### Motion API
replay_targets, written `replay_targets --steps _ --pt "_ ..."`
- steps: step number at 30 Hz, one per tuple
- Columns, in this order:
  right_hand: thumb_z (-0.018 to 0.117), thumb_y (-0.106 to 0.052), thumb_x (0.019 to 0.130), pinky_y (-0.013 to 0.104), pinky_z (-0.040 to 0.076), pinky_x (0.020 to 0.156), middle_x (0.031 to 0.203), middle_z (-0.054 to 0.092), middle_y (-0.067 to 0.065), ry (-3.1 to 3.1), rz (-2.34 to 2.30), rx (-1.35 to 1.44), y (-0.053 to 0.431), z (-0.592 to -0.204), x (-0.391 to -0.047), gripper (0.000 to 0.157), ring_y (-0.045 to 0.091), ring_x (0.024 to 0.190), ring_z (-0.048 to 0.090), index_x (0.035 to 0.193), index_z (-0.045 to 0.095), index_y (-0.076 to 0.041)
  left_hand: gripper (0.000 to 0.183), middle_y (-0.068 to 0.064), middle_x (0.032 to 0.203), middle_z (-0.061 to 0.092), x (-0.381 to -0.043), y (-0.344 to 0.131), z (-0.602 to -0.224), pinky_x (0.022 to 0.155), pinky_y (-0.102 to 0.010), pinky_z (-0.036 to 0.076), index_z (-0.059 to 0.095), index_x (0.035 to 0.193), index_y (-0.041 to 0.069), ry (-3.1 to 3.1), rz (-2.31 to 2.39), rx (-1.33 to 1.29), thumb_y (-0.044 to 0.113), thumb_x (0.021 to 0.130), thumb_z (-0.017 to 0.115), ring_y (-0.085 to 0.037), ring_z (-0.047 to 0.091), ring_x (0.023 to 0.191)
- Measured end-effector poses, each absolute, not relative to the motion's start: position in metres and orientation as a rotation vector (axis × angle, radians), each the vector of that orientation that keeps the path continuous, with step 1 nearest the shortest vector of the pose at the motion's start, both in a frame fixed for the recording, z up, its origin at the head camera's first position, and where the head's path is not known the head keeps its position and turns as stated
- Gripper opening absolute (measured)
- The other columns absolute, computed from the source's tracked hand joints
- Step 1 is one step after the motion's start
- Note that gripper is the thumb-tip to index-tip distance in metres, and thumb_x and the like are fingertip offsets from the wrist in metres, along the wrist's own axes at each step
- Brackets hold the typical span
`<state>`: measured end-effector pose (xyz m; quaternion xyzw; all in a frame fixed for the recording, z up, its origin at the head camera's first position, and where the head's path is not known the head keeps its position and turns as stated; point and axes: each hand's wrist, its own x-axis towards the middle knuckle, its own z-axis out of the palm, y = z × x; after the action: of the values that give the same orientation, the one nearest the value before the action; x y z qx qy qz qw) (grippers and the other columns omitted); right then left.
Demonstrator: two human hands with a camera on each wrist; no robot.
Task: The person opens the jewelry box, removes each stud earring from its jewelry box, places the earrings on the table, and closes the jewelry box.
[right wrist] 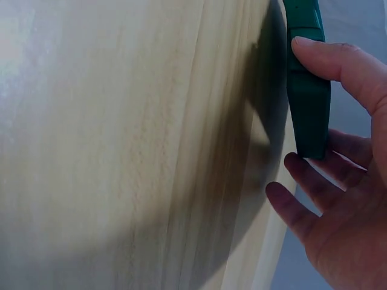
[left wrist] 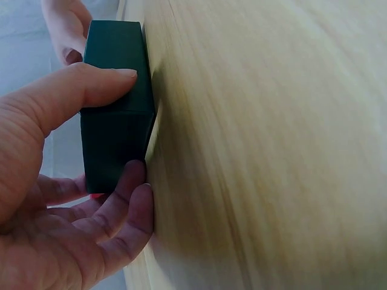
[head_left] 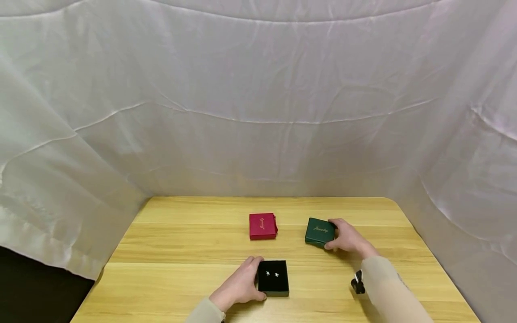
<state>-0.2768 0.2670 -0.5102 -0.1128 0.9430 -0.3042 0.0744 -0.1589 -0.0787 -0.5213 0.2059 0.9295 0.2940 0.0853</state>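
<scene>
In the head view, my left hand [head_left: 242, 283] holds an open jewelry box base [head_left: 273, 293] near the front of the table, thumb on its near side and fingers on the far side. Two small star-shaped earrings [head_left: 272, 274] sit on its black insert. The base's dark green walls [left wrist: 115, 142] fill the space between thumb and fingers in the left wrist view. To the right and farther back, my right hand [head_left: 348, 237] grips a green jewelry box lid [head_left: 319, 231] marked "Jewelry". A band crosses the lid's side [right wrist: 311, 109] in the right wrist view. Whether the lid touches the table cannot be told.
A red jewelry box [head_left: 261, 226], closed and with a ribbon at its right side, stands behind the open base. The wooden table [head_left: 173, 242] is bordered by a pale cloth curtain [head_left: 258, 148] at the back and sides. A black strapped device [head_left: 357, 282] is at the right wrist.
</scene>
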Motion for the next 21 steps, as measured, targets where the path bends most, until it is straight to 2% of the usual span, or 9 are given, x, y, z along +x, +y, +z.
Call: replay_targets --steps 8,21 --pt "0.083 -0.026 0.063 0.052 0.034 0.093 0.132 0.036 0.026 2.816 -0.894 -0.354 0.2675 -0.5127 -0.2825 0.094 0.037 0.112 0.042 0.135 0.033 0.005 0.091 -0.006 0.119 0.047 -0.1590 -0.0783 -0.5215 0.089 -0.037 0.043 0.040 0.131 0.005 2.763 0.849 0.604 0.031 0.056 0.085 -0.020 0.050 0.104" --pt "0.081 -0.016 0.063 0.053 0.032 0.094 0.134 0.033 0.026 2.829 -0.814 -0.390 0.2628 -0.5129 -0.2862 0.091 0.040 0.116 0.039 0.136 0.032 0.006 0.091 -0.007 0.119 0.047 -0.1591 -0.0783 -0.5216 0.090 -0.038 0.043 0.040 0.131 0.005 2.765 0.854 0.601 0.029 0.055 0.085 -0.020 0.050 0.104"
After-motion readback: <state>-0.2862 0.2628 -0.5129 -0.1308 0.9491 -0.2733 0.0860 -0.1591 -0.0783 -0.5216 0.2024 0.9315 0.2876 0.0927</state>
